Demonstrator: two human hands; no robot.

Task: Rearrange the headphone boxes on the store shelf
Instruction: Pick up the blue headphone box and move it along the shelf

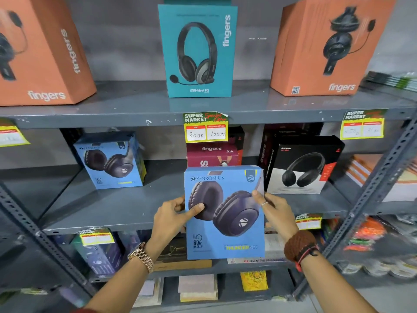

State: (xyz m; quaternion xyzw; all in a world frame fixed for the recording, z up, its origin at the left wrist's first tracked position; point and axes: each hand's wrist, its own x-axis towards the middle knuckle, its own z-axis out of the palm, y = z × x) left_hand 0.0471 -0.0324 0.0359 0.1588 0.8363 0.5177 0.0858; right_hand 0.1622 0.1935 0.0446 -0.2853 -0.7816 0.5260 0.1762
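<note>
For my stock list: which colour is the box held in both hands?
Light blue box, dark headphones printed; head view.

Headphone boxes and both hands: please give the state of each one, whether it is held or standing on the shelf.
Held blue Zebronics box: upright, in both hands, in front of the middle shelf.
Left hand: gripping its left edge.
Right hand: gripping its right edge.
Second blue Zebronics box: standing on the middle shelf, turned.
Teal Fingers box: standing on the top shelf.
Black box: standing on the middle shelf.
</note>
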